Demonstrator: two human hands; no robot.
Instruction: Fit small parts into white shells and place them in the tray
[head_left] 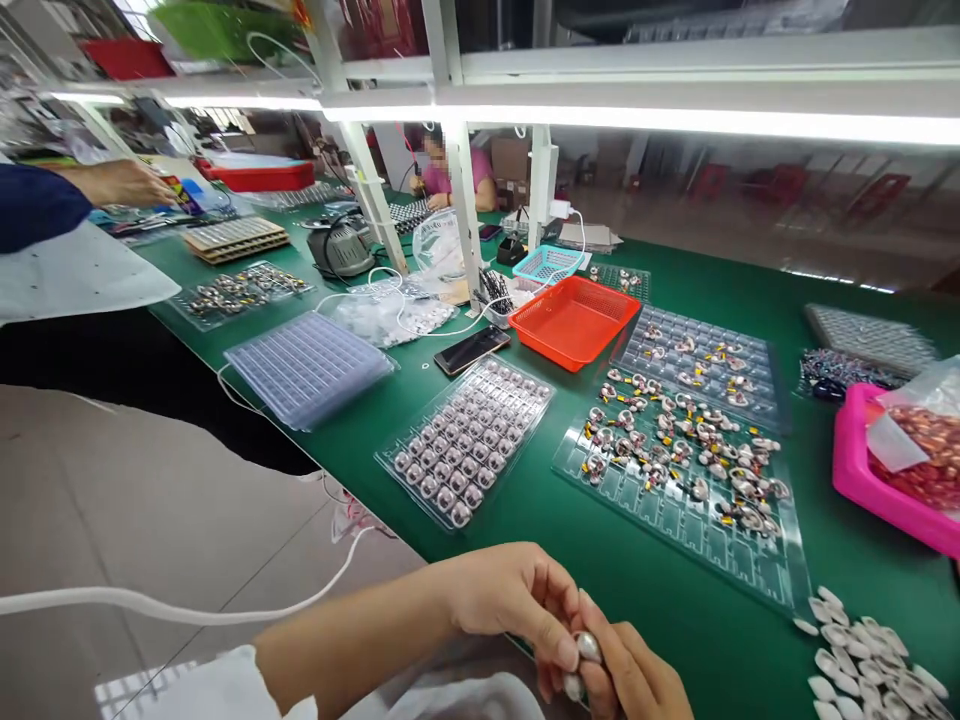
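Note:
At the bottom of the head view, my left hand (517,605) and my right hand (637,670) meet at the table's near edge, fingers closed together. Between their fingertips is a small shiny silver rounded part (589,647), with a second rounded piece (574,687) just below it; whether the two are joined I cannot tell. Ahead of my hands lies a clear tray (465,440) filled with rows of silvery domed parts. To its right, another clear tray (697,540) carries many small wired assemblies (667,430) with yellow bits. White shell-shaped pieces (862,660) are heaped at the lower right.
A red basket (574,320), a phone (472,350) and stacked empty trays (307,365) stand farther back. A pink bin (855,460) holds reddish parts at right. White shelf posts (461,200) rise from the table. One co-worker's arm (112,185) reaches in at left; another person (469,180) sits opposite.

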